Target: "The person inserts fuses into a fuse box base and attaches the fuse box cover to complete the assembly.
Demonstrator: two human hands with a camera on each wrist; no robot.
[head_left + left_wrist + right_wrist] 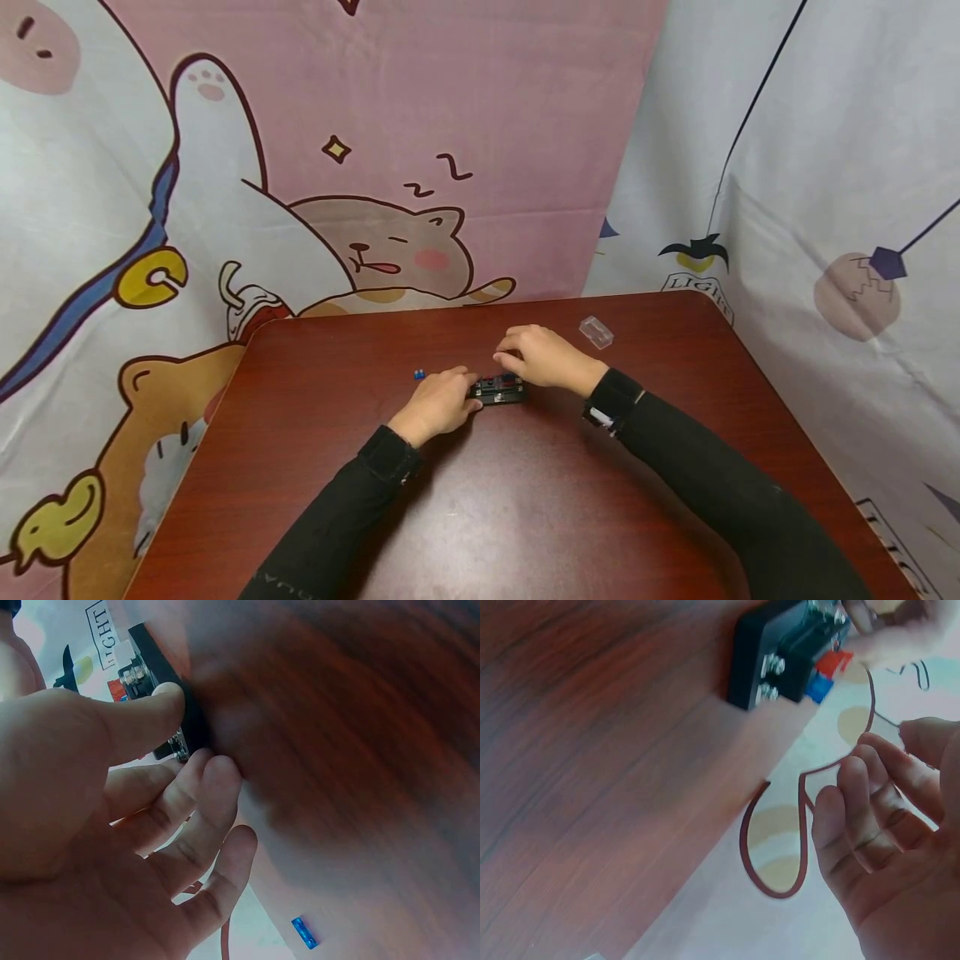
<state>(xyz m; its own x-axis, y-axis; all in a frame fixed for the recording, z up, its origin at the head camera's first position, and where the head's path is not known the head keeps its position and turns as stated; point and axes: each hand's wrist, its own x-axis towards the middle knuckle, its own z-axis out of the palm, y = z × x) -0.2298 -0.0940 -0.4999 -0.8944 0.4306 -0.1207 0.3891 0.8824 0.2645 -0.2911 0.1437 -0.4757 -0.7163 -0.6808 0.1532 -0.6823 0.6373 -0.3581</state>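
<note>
A small black module [498,389] lies on the table between the hands, with metal fittings along it. A red part [834,662] and a blue part [819,688] stand up from its top in the right wrist view. My left hand [441,402] grips the module's left end, with the thumb [171,701] on its near side and fingers behind. My right hand [543,358] hovers over the right end, apart from the module, with bent fingers [853,784] and the thumb near the index finger. Nothing shows between those fingertips.
A small blue piece [419,374] lies left of the left hand, also visible as a blue strip [304,932] in the left wrist view. A clear plastic box [596,332] sits behind the right hand. The brown table [480,508] meets a printed curtain [525,150] at the back.
</note>
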